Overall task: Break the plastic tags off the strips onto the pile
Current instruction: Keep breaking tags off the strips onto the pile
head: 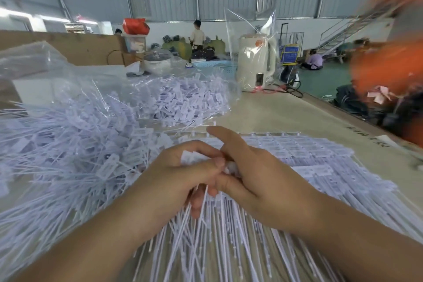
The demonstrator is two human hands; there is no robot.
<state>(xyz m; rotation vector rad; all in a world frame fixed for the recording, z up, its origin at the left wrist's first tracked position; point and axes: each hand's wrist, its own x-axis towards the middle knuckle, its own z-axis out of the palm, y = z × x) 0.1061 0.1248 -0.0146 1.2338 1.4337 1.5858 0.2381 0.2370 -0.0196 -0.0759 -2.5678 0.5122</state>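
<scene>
White plastic tags with long thin tails lie in flat joined strips [309, 162] on the table in front of me, stacked to the right. My left hand [178, 181] grips a bunch of tags [194, 158], their tails hanging down below my fingers. My right hand [258, 176] meets it, thumb and fingers pinching the tags at the strip's left end, index finger raised. A big loose pile of separated tags [68, 144] spreads over the left of the table.
A clear plastic bag [183, 98] full of tags lies behind the pile. A cream kettle [255, 62] in clear wrap, a lidded pot [156, 62] and cardboard [87, 46] stand at the back. Blurred orange shapes [384, 64] fill the right. People work far off.
</scene>
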